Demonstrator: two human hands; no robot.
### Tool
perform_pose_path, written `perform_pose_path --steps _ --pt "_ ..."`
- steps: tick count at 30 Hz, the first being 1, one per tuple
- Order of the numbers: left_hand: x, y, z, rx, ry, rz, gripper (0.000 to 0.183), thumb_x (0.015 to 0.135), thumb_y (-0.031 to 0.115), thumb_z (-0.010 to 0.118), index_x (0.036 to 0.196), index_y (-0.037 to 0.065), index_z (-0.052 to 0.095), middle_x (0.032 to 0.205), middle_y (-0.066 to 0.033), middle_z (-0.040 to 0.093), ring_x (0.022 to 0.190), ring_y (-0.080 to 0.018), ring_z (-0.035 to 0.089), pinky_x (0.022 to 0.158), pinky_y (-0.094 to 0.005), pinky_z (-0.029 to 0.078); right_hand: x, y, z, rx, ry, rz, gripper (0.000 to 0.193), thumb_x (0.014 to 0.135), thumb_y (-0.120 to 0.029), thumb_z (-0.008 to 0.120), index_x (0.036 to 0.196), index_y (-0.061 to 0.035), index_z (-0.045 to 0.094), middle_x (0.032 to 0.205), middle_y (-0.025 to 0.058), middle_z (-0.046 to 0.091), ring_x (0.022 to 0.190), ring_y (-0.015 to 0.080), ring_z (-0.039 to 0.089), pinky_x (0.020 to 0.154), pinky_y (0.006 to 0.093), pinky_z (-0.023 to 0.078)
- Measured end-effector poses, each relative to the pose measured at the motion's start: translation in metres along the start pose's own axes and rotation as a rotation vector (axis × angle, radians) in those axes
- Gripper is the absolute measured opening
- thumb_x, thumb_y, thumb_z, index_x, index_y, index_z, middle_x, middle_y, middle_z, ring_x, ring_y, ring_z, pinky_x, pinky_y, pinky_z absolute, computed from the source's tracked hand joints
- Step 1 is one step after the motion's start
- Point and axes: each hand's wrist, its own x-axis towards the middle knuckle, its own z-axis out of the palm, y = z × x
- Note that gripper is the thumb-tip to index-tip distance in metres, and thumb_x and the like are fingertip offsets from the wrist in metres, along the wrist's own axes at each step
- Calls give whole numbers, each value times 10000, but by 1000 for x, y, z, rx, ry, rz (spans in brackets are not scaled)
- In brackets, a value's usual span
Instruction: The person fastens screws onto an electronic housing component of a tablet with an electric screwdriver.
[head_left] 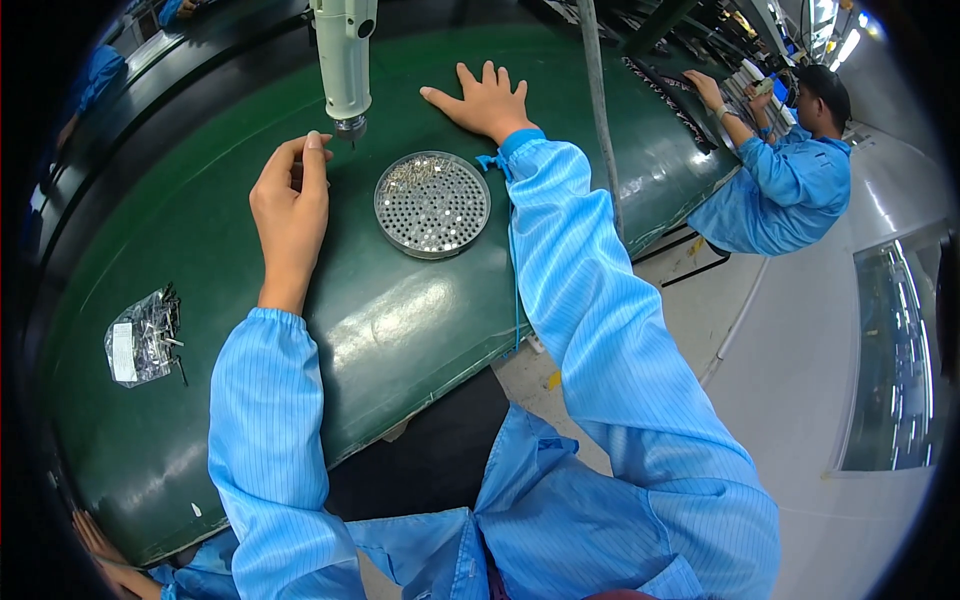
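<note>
An electric screwdriver (345, 60) with a pale body hangs upright over the green mat, its bit pointing down. Beside that bit is my left hand (290, 200), with thumb and fingers pinched together; whatever may be between the tips is too small to make out. My right hand (487, 105) lies flat on the mat with its fingers spread, holding nothing. Between and nearer than the hands sits a round perforated tray (436, 252). Small silvery screws are heaped at its far side, and several more pieces lie scattered over the holes.
A clear bag (148, 340) of small dark metal parts lies at left. A grey cable (600, 120) hangs right of my right hand. Dark strips (672, 100) lie at the far right, near a seated co-worker (790, 180). Another person's hand (95, 540) rests at lower left.
</note>
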Motion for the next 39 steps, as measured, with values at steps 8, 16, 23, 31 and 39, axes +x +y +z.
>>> perform_pose_path --steps 8,16,23,31,39 --pt "0 1 1 -13 21 24 257 1004 231 614 1025 3 730 812 -37 704 619 -65 555 563 -243 434 0 1 -1 -9 4 -1 1031 814 -875 405 1568 -174 348 1621 254 229 1508 445 176 1185 656 89" --pt "-1 0 1 -6 24 39 246 1000 215 609 1030 3 729 824 -45 711 619 -72 569 570 -251 450 -1 0 0 -3 3 3 1029 815 -872 410 1569 -175 347 1622 252 230 1511 440 171 1190 650 84" --pt "0 1 1 -1 11 28 245 997 211 606 1035 2 729 837 -51 717 633 -76 584 577 -251 455 1 1 1 0 2 1 1031 814 -871 410 1570 -173 345 1621 254 230 1513 439 168 1190 650 79" --pt "0 0 0 10 21 21 259 996 228 614 1019 -6 724 815 -48 708 622 -77 576 574 -250 448 -1 2 0 8 -8 -14 1023 829 -863 382 1571 -160 337 1623 258 219 1510 454 160 1177 674 61" --pt "0 -2 2 -1 29 27 267 997 237 619 1002 -8 724 783 -39 691 607 -74 553 561 -251 431 0 1 0 4 -20 -9 1023 829 -864 379 1572 -162 337 1624 257 218 1510 452 162 1178 670 61"
